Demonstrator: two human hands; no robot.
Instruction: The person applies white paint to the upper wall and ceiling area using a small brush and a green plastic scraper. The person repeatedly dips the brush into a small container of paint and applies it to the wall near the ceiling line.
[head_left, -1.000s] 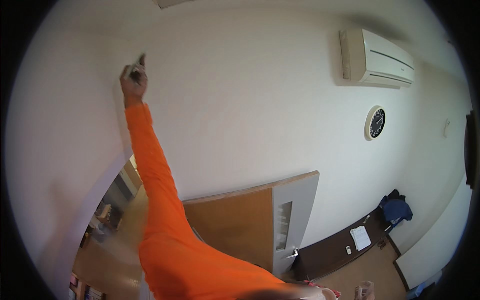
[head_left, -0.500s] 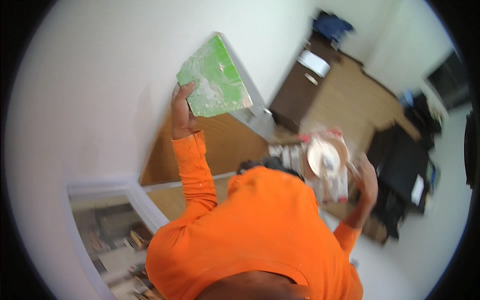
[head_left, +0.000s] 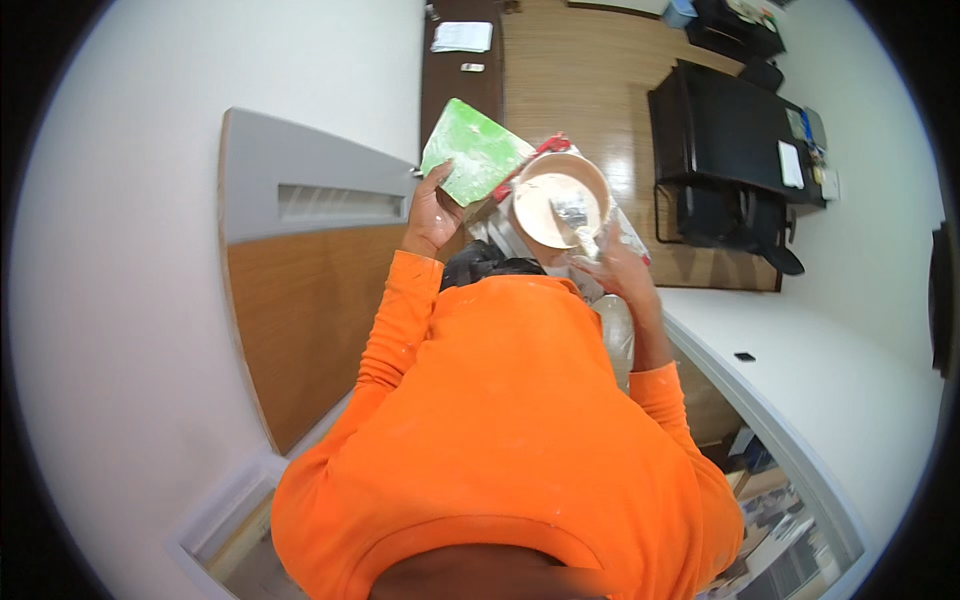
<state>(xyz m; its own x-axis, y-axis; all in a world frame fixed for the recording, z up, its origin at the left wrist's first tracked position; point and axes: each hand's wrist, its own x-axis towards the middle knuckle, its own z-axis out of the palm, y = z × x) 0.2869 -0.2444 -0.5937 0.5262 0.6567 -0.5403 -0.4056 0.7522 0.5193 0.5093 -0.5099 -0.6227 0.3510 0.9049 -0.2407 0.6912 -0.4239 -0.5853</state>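
Note:
My left hand (head_left: 434, 216) is closed on the lower edge of a green board (head_left: 472, 152) smeared with white paste, its thumb lying on the face. Right of the board stands a round, peach-coloured bucket (head_left: 602, 190) with creamy white paste inside. In it rests a putty knife (head_left: 570, 209), its grey blade coated with paste and its pale, smeared handle pointing toward me. At the bucket's near right rim, my right hand (head_left: 622, 268) has its fingers closed on the end of that handle. Part of the grip is hidden by the hand.
A wood-and-grey panel (head_left: 310, 320) with a slot stands at my left, beside the white wall (head_left: 130, 220). Beyond the bucket are a dark brown cabinet (head_left: 460, 90) with papers and the wood floor (head_left: 570, 80). Black furniture (head_left: 725, 125) stands at the right, above a white ledge (head_left: 790, 340).
My right hand has moved from beside the bucket to the putty knife handle. The green board has come lower and closer to the bucket. The view has turned.

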